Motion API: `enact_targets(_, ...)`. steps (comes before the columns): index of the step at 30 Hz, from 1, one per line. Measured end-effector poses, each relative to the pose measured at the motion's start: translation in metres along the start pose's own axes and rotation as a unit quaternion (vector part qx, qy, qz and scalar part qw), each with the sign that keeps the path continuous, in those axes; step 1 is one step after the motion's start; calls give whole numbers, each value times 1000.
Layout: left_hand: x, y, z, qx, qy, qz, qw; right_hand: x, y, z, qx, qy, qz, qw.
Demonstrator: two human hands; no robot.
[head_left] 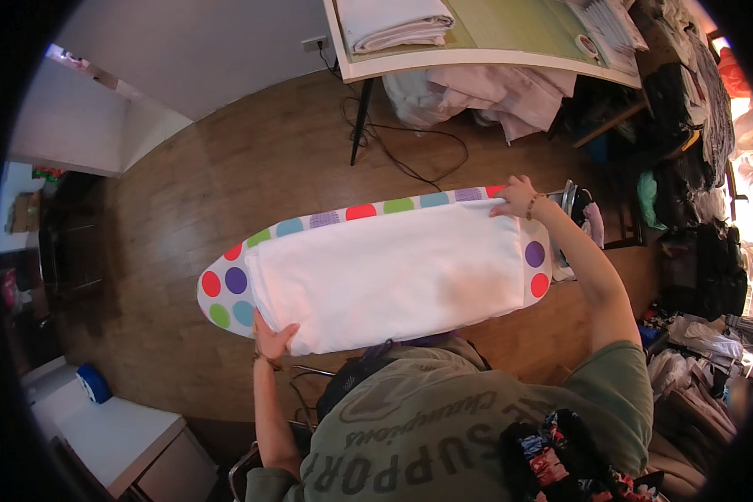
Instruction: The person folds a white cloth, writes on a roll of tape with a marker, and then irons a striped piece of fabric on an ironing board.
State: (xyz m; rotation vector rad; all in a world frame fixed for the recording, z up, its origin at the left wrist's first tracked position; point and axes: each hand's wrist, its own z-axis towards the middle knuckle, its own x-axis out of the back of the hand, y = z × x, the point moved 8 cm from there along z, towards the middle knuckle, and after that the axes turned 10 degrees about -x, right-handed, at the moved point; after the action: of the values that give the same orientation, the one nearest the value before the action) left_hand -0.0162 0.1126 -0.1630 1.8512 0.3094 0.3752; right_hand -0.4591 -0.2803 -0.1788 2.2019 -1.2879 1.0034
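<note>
- Edges: a folded white cloth lies lengthwise on an ironing board; its far edge runs inside the dotted border, while its near edge reaches the board's near side.
- Open room: the board's tapered left tip and a narrow strip at its right end are uncovered; bare wooden floor extends leftward.
- Surface: the board's white cover bears red, green, blue and purple dots; a shadow falls on the cloth's right part.
- Room: beyond stands a counter carrying folded white fabric; a black cable trails beneath.
- Left hand: thumb and fingers spread apart, touching the cloth's near-left corner; whether they pinch it cannot be told.
- Right hand: fingers slightly bent and parted, at the cloth's far-right corner; any grip cannot be told.
</note>
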Motion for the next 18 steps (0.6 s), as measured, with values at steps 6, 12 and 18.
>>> enact_targets(6,22,-26,-21,-58,75,29,995,-4,-4,10,-61,63,56,995)
enact_targets(12,28,-14,32,100,32,-156,982,-8,4,-10,-100,150,196,964)
enact_targets(18,13,26,96,2,65,-144,987,-4,-9,-10,-88,250,135,955)
